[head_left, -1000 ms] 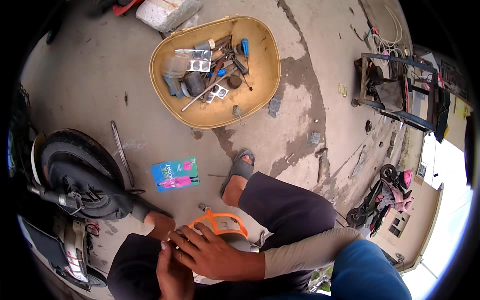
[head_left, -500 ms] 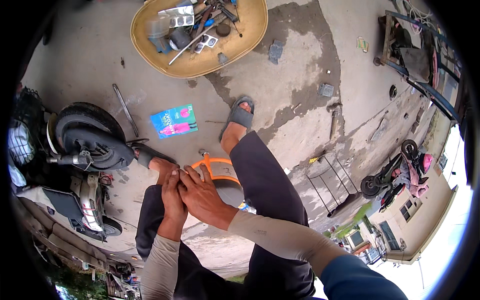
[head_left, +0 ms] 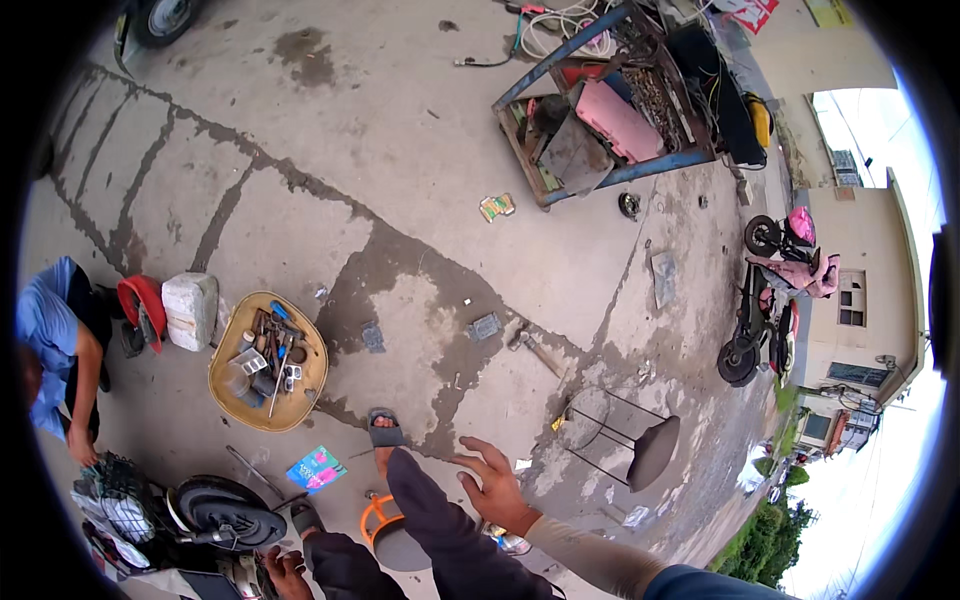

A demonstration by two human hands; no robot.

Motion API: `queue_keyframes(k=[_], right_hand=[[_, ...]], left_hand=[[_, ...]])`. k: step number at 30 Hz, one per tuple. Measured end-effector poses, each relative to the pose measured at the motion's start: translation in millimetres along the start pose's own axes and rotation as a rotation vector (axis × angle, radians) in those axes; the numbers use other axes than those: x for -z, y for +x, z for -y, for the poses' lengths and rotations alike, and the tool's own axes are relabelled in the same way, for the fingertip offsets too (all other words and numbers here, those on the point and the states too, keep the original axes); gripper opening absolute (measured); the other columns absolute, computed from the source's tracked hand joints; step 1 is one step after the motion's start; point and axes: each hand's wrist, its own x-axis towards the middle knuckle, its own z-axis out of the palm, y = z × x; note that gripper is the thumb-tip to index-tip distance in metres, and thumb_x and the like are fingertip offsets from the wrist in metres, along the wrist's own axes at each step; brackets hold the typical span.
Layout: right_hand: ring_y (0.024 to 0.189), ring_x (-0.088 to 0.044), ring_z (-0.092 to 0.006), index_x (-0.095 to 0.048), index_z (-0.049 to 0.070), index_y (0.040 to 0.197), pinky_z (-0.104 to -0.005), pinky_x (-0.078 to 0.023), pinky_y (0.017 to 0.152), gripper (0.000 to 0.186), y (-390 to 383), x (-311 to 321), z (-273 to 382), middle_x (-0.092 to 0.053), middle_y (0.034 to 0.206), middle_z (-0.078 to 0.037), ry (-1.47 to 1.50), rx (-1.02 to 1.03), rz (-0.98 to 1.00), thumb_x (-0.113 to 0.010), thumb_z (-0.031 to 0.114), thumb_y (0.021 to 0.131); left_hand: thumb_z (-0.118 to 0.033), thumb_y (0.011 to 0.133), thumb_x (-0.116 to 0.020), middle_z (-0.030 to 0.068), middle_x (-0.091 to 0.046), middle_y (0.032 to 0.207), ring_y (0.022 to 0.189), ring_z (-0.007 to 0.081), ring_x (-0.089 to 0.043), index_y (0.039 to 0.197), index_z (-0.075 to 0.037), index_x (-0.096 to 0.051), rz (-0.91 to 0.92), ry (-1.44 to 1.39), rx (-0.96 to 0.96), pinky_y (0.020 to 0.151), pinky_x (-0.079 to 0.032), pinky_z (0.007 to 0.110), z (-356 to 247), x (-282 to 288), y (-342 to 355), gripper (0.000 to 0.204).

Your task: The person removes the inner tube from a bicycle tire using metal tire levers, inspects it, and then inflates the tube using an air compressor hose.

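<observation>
My right hand is held out over the ground to the right of my knee, fingers spread and holding nothing. At the lower edge my left hand shows only in part, beside the scooter; its fingers look apart and loosely bent, with nothing seen in them. The scooter's black wheel is just above that hand. Between my legs is a stool with an orange frame and a dark seat. A blue and pink packet lies flat near my foot.
A yellow basin of tools stands ahead left, near a person in blue and a white block. A hammer lies ahead; a dark-seated stool lies tipped at right. Farther off are a metal cart and parked scooters.
My hands, together over my lap before, are now apart: the right went right, the left toward the scooter. The view has swung up and right, bringing in the cart and another person.
</observation>
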Motion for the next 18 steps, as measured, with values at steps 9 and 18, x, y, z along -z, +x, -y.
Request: queue_keyframes(k=[9,18], right_hand=[[0.120,-0.052,-0.0322,-0.064,0.010,0.118,-0.0434,-0.040,0.100,0.036,58,168,11,-0.054,0.131,-0.012,-0.114,-0.028,-0.301,-0.070,0.011,0.082],[0.119,-0.055,-0.0322,-0.062,0.009,0.120,-0.0387,-0.045,0.099,0.033,183,232,76,-0.057,0.130,-0.010,0.054,-0.053,-0.225,-0.068,0.014,0.088]], left_hand=[[-0.015,0.097,-0.055,0.0177,-0.067,0.105,0.092,0.0230,-0.066,0.133,-0.001,-0.040,0.315,0.005,0.110,0.079,-0.055,0.033,-48,-39,-14,0.041],[-0.018,0.095,-0.062,0.0126,-0.067,0.097,0.082,0.0173,-0.062,0.125,0.001,-0.049,0.393,0.002,0.057,0.070,-0.051,0.028,-129,-146,18,0.038]])
